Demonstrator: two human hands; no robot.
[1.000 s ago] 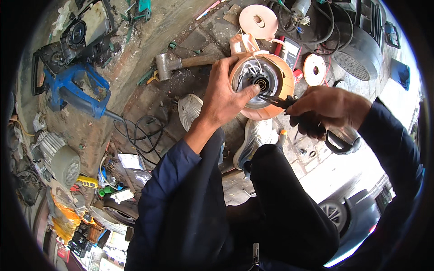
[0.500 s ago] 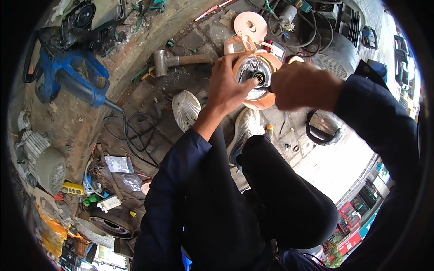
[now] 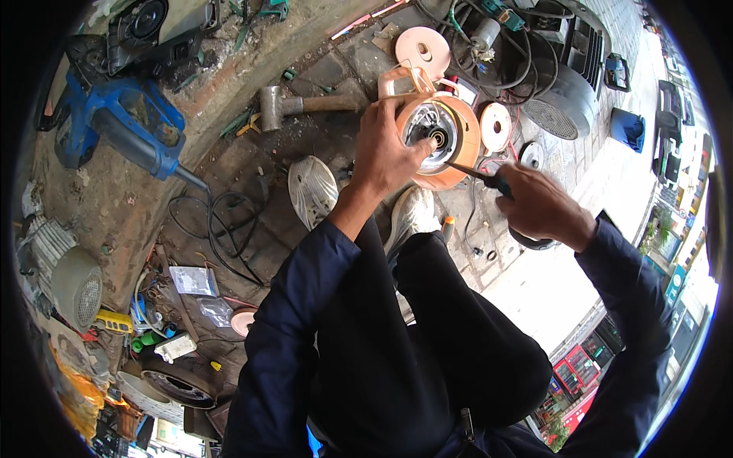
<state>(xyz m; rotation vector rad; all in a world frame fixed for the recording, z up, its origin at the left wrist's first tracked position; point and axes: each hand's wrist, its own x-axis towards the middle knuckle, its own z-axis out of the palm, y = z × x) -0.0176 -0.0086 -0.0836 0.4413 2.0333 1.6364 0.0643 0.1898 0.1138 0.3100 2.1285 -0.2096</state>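
The left hand (image 3: 387, 146) is clamped on the orange motor housing (image 3: 469, 139), its fingers on the outer wall and its thumb over the black hub (image 3: 439, 137) in the middle. The right hand (image 3: 540, 204) is closed on a slim dark tool (image 3: 478, 175), which is probably a pair of pliers. Half a second ago this hand covered the right side of the housing; now it is farther to the right, and that side is visible again. The tip of the tool is at the lower right of the inner metal ring; I cannot tell whether it presses there. I judge that the work remains at this ring, because the left grip has not changed.

The housing is above the shoe (image 3: 413, 217). Beyond it lie an orange disc (image 3: 416, 38), a pale ring-shaped disc (image 3: 485, 128) and, to the left, a hammer (image 3: 313, 104) on the paved ground. Farther right is a grey motor (image 3: 566, 103).
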